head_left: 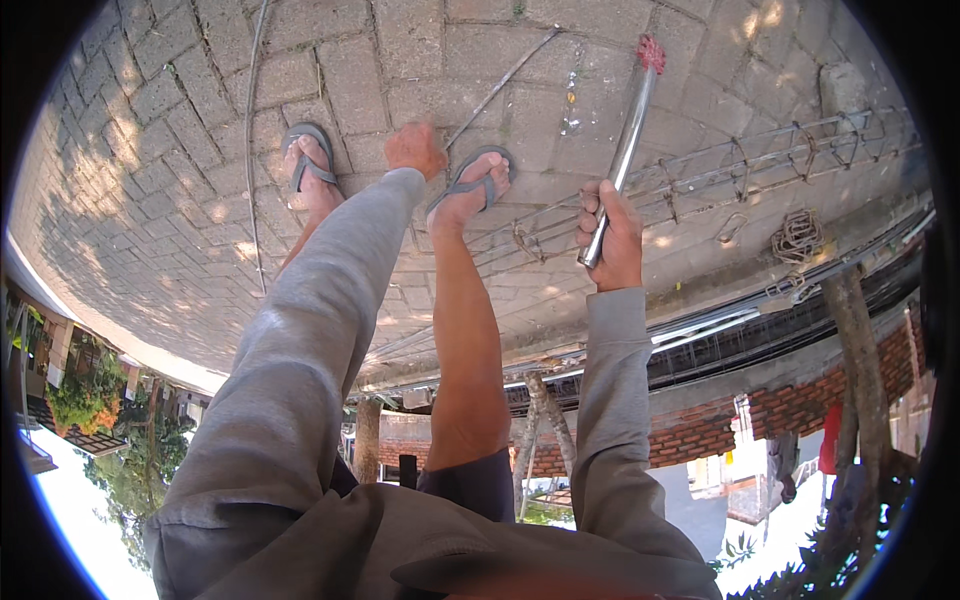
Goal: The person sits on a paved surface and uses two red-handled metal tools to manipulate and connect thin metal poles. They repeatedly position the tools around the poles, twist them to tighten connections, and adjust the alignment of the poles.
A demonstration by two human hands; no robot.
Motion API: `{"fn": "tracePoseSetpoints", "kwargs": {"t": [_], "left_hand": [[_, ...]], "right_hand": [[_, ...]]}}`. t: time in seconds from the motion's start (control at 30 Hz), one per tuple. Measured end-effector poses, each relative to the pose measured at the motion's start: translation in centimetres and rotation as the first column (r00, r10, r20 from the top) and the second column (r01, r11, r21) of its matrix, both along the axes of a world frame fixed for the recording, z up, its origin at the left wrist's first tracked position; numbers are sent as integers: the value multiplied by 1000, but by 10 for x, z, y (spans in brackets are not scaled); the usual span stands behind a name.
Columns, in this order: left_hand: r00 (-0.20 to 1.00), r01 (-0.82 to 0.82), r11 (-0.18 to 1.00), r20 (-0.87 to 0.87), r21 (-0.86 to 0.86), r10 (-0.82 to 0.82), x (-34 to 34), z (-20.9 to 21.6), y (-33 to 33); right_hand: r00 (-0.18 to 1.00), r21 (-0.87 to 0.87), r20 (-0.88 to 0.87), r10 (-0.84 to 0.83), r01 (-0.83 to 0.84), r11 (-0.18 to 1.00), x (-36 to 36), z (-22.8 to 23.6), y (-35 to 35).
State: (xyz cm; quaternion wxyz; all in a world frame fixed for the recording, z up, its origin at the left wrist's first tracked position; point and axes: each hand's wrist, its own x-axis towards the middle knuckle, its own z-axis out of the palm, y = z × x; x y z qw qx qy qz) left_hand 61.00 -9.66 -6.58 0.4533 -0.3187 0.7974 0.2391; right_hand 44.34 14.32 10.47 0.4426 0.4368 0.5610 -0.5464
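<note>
My left hand [416, 150] is closed in a fist in front of my feet, back of the hand up. A thin metal rod [503, 82] runs from that fist toward the far right, its tip near the paving; the part inside the fist is hidden. My right hand [615, 235] is wrapped round the lower end of a shiny metal pipe [632, 130]. The pipe points away from me, tilted slightly right, with a rough red lump [650, 53] at its far end. Both hands are apart from each other.
A long rod [252, 140] lies left of my sandalled feet [478, 180] on brick paving [350, 85]. At right stretches a rebar cage [740, 165], with a pile of bent wire stirrups [797, 237] nearer the curb. Tree trunks [855, 330] and a brick wall [690, 430] stand beyond.
</note>
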Motion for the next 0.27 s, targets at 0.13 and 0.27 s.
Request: {"fn": "tracePoseSetpoints", "kwargs": {"t": [0.13, 0.27], "left_hand": [[997, -8, 1000, -83, -15, 7, 63, -52, 42], [996, 18, 1000, -83, -9, -19, 79, -72, 43]], "right_hand": [[929, 203, -225, 294, -251, 947, 15, -22, 20], [898, 272, -214, 385, -324, 906, 17, -35, 27]]}}
